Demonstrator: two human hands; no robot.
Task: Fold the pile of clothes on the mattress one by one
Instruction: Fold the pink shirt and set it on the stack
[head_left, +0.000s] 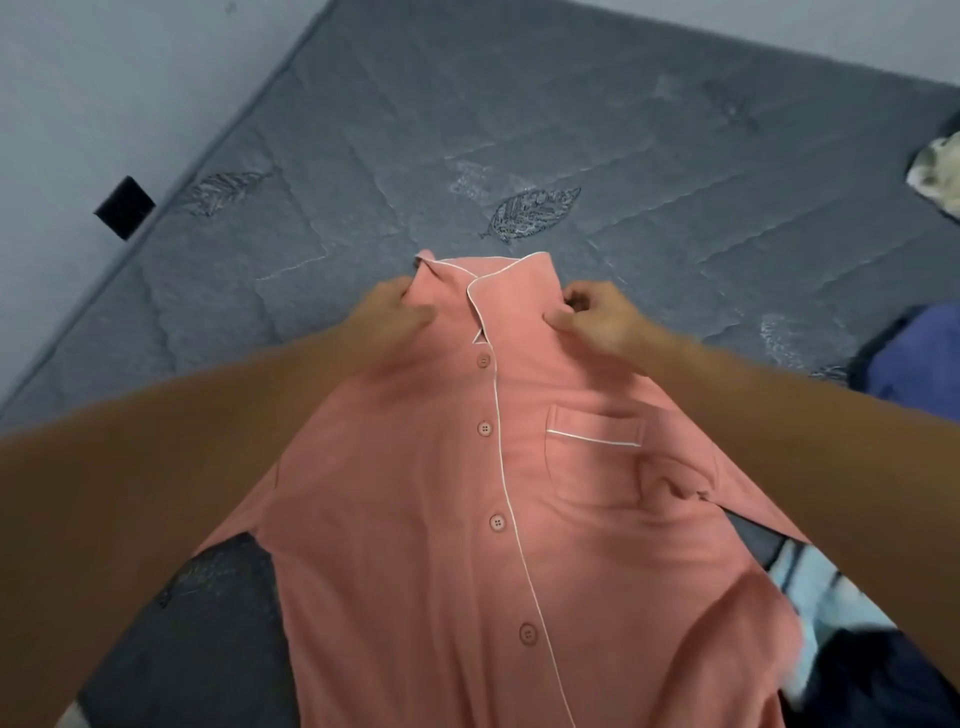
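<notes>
The pink shirt (467, 493) is pinched at its shoulders, just below the collar, by the left hand (395, 317) and the right hand (597, 317), fingers curled into the fabric. It is spread between the forearms over the grey mattress (519, 130), collar pointing away, buttoned front up, its long axis running toward the person.

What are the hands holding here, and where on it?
Both hands hold the pink button-up shirt at its shoulders beside the collar: left hand on one side, right hand on the other.
</notes>
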